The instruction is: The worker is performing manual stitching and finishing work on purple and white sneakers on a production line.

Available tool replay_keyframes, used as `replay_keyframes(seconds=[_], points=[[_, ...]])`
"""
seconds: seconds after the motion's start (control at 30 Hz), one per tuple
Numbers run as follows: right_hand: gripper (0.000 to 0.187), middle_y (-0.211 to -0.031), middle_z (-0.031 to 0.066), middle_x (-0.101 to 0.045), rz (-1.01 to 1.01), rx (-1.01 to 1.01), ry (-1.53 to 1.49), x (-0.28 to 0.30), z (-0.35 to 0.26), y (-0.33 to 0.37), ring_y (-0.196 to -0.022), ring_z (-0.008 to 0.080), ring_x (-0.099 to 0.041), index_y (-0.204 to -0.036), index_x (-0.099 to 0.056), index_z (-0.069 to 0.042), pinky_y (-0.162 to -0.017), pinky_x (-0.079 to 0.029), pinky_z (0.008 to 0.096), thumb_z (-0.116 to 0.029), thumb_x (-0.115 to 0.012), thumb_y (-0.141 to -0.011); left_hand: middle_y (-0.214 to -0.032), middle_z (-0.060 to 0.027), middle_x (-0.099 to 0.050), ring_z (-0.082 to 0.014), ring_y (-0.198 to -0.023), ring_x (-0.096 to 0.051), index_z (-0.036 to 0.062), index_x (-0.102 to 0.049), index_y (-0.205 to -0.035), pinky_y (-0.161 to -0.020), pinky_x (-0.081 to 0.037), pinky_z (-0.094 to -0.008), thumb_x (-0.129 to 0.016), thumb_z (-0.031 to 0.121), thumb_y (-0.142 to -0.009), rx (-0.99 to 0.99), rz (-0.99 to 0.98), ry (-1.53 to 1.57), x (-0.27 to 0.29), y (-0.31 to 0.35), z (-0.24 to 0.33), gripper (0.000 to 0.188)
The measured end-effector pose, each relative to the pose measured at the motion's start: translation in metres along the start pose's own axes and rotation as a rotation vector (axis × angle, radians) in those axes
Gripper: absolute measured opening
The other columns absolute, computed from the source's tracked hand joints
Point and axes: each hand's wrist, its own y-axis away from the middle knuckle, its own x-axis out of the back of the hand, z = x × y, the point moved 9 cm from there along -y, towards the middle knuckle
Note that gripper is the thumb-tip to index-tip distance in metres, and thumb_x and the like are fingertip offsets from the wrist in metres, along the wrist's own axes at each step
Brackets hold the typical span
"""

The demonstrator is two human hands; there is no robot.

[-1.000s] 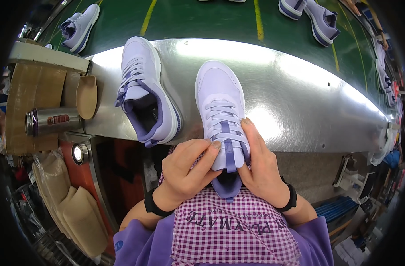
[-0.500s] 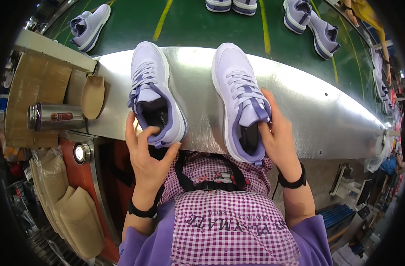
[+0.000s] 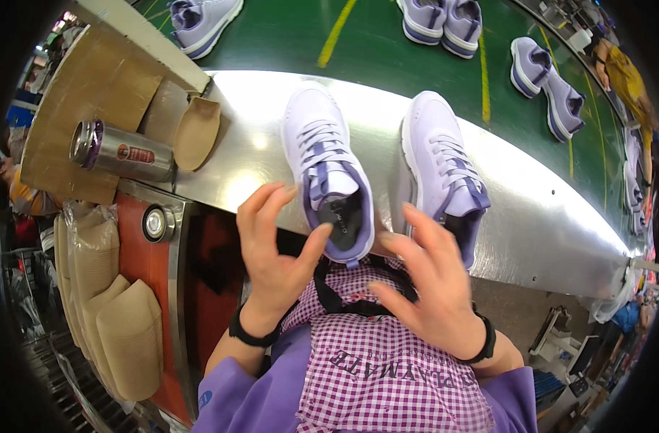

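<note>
Two lavender lace-up sneakers stand upright on the steel work surface, toes pointing away from me. The left sneaker [image 3: 313, 115] has a dark insole and a purple collar. Beside its open heel is my left hand [image 3: 273, 249], fingers spread, thumb tip over the shoe's mouth; whether it touches is unclear. My right hand [image 3: 434, 285], slightly blurred, is open with fingers apart between the heels of both shoes, holding nothing. It partly covers the heel side of the right sneaker [image 3: 432, 130].
Beyond the steel surface [image 3: 376, 101] runs a green conveyor belt [image 3: 387, 61] carrying more lavender sneakers [image 3: 462, 27]. To the left lie a steel tumbler [image 3: 131, 153] and a tan moulded shoe insert [image 3: 197, 133]. Stacked tan inserts [image 3: 131, 339] sit lower left beside an open red drawer.
My right hand has come off the right sneaker and moved left between the shoes. My left hand has drawn back from the left sneaker's heel. The whole view has shifted.
</note>
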Motion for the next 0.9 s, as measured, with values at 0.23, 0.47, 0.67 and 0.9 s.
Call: replay_keyframes(seconds=[0.23,0.47,0.67,0.9], points=[[0.049,-0.142,0.0363,-0.032,-0.103,-0.056,-0.066,-0.068,0.028,-0.016,-0.109,0.0495,-0.055,-0.110,-0.058,0.000,-0.089,-0.050,0.0463,-0.018,-0.082,-0.071,-0.097,-0.0078,-0.059,-0.0263,-0.087,-0.056,0.0021,-0.066,-0.101,-0.069,-0.049,-0.0351,-0.072,0.005,-0.064,-0.406,0.022,-0.186,-0.018,-0.031,0.030,0.038],[0.044,-0.138,0.0436,-0.033,-0.069,-0.033,-0.015,-0.066,0.026,-0.014,-0.098,0.0497,-0.061,-0.095,-0.057,0.001,-0.078,-0.056,0.0456,-0.014,-0.084,-0.065,-0.091,-0.0058,-0.062,-0.0236,-0.075,-0.059,-0.0004,-0.068,-0.094,-0.060,-0.050,-0.0334,-0.066,0.001,-0.060,-0.777,-0.292,-0.196,-0.032,-0.036,0.066,0.035],[0.040,-0.134,0.0425,-0.039,-0.026,-0.054,-0.063,-0.059,0.028,0.001,-0.087,0.0452,-0.067,-0.086,-0.059,-0.002,-0.067,-0.058,0.0417,-0.018,-0.086,-0.062,-0.117,-0.0144,-0.056,-0.0300,-0.104,-0.057,-0.0013,-0.057,-0.121,-0.086,-0.049,-0.0386,-0.080,0.017,-0.071,-0.154,0.045,0.091,-0.014,-0.008,0.013,0.058],[0.039,-0.139,0.0339,-0.041,-0.128,-0.095,-0.022,-0.064,0.017,0.008,-0.090,0.0402,-0.068,-0.084,-0.061,-0.003,-0.070,-0.058,0.0399,-0.024,-0.088,-0.065,-0.128,-0.0194,-0.050,-0.0344,-0.118,-0.050,-0.0022,-0.046,-0.135,-0.097,-0.044,-0.0403,-0.081,0.014,-0.069,0.088,-0.172,0.141,-0.021,0.017,-0.007,0.076]])
